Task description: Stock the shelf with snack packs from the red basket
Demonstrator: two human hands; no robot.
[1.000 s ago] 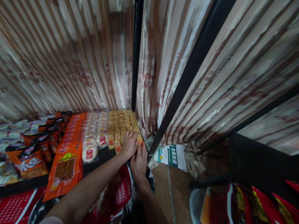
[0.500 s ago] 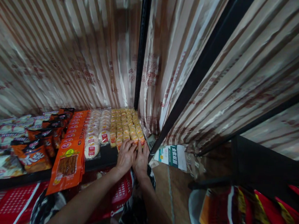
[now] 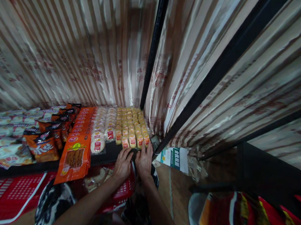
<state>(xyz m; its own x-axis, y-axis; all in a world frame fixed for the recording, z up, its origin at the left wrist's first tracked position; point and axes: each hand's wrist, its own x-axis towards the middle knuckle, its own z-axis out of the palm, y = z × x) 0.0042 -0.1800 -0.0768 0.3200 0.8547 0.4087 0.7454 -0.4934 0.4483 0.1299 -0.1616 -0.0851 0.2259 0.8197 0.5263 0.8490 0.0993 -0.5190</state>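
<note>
Rows of small yellow packaged cakes (image 3: pixel 133 138) fill the right end of a black shelf (image 3: pixel 109 153). My right hand (image 3: pixel 143 162) has its fingers stretched out, with the tips against the front packs at the right corner. Just left of it, my left hand (image 3: pixel 123 163) rests at the shelf's front edge, fingers apart and slightly bent, holding nothing. Round white packaged biscuits (image 3: pixel 98 144) stand in rows beside the cakes. Left of those lies a stack of orange snack packs (image 3: pixel 73 155) that overhangs the front edge.
Orange-and-black snack bags (image 3: pixel 41 146) and white snack bags (image 3: pixel 10 151) fill the shelf's left part. Below are red baskets (image 3: pixel 20 189). Black posts (image 3: pixel 154 51) stand before wrinkled plastic sheeting (image 3: pixel 98 55). At lower right, red packages (image 3: pixel 218 215) sit in a pale tub (image 3: pixel 194 210).
My hands have parted slightly. The left hand has drawn back from the yellow cakes to the shelf edge, uncovering the front packs. The view has shifted a little left.
</note>
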